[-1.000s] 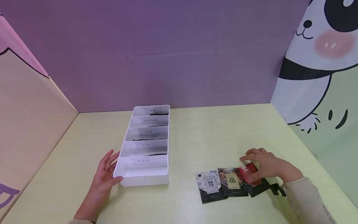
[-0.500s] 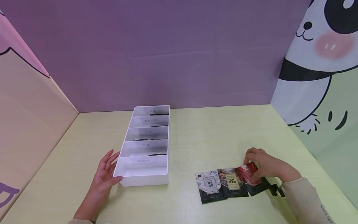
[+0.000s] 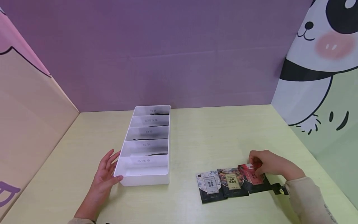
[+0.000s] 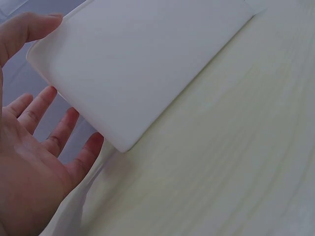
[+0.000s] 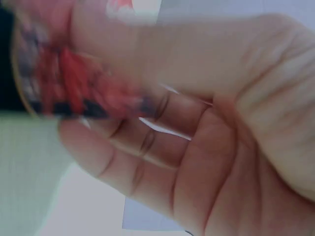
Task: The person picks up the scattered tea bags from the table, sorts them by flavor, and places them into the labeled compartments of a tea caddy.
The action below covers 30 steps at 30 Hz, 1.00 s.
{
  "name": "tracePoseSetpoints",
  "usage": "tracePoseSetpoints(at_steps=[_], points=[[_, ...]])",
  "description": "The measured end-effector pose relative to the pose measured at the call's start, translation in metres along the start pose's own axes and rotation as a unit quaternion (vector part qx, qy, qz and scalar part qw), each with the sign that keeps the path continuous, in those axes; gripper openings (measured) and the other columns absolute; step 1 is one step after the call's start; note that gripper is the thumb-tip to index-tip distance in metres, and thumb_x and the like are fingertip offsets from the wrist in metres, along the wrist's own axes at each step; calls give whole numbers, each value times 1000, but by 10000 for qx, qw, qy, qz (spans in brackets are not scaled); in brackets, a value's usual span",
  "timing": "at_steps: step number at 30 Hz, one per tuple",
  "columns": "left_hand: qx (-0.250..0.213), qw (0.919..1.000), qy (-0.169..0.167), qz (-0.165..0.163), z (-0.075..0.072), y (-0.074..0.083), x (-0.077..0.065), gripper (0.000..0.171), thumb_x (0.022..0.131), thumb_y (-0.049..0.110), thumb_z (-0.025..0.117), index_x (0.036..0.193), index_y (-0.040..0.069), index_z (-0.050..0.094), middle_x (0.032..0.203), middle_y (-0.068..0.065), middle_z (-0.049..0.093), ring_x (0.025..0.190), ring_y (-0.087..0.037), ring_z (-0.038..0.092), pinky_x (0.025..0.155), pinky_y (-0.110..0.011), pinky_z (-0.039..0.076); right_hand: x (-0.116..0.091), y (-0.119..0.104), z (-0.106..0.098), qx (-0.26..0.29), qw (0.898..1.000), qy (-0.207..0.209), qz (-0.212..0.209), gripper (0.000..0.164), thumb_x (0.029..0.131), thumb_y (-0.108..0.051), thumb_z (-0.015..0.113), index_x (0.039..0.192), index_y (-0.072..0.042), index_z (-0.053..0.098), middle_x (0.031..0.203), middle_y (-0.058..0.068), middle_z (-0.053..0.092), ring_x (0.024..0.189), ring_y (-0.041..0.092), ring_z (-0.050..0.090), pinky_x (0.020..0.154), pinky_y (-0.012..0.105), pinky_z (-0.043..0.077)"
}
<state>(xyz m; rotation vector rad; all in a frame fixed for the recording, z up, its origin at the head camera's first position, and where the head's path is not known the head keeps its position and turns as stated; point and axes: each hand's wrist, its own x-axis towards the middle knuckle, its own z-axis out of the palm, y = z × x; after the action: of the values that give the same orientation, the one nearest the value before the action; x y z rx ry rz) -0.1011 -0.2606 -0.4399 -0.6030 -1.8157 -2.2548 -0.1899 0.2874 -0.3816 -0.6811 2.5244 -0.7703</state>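
Observation:
My left hand (image 3: pixel 105 179) rests at the near left corner of a white divided box (image 3: pixel 148 180), thumb on its front wall and fairly straight fingertips along its side. In the left wrist view those fingertips (image 4: pixel 96 140) touch the edge of a plain white wall. On the right, my right hand (image 3: pixel 272 163) pinches the top of a red and black tea sachet (image 3: pixel 253 179) between thumb and fingers. Blurred in the right wrist view, the sachet (image 5: pixel 81 83) spans from thumb to fingertips. Left of it lie an orange-patterned tea sachet (image 3: pixel 233 183) and a white-and-black tea sachet (image 3: pixel 210 187).
A small dark piece (image 3: pixel 278 189) lies beside the right sleeve (image 3: pixel 307 199). Several labelled compartments divide the box, and thin dark edges (image 3: pixel 156 154) show inside the farther ones. A purple wall (image 3: pixel 173 62) closes off the back of the pale table (image 3: pixel 207 137).
The right hand's fingers have drawn together on the red sachet, which has turned straighter and slid slightly right. The left hand and box stay in place.

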Motion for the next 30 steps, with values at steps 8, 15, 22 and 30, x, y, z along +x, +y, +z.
tracePoseSetpoints(at_steps=[8,15,22,30], points=[[30,10000,22,-22,0,0,1,91,79,-31,43,156,14,25,149,5,44,125,-12,45,97,-20,44,-8,8,-11,28,9995,103,-301,29,79,21,54,87,-5,63,78,-4,59,66,8,53,55,27,48],[31,10000,11,3,0,0,2,92,78,-31,42,156,14,26,149,4,44,125,-12,46,97,-20,43,-9,8,-17,-215,9984,281,-449,32,77,22,52,88,-5,66,78,-5,60,67,7,54,56,27,48],[52,10000,52,-7,0,0,1,92,78,-31,43,156,14,25,149,4,44,125,-12,46,97,-21,44,-10,8,-21,-369,9972,423,-497,35,75,23,49,90,-3,67,80,-5,61,68,6,53,58,26,49],[54,9998,127,-110,1,1,1,92,78,-31,43,155,16,27,148,5,44,125,-11,46,97,-20,44,-12,10,-27,-108,9980,452,-439,30,79,21,53,95,1,68,88,1,65,73,8,56,63,26,52]])
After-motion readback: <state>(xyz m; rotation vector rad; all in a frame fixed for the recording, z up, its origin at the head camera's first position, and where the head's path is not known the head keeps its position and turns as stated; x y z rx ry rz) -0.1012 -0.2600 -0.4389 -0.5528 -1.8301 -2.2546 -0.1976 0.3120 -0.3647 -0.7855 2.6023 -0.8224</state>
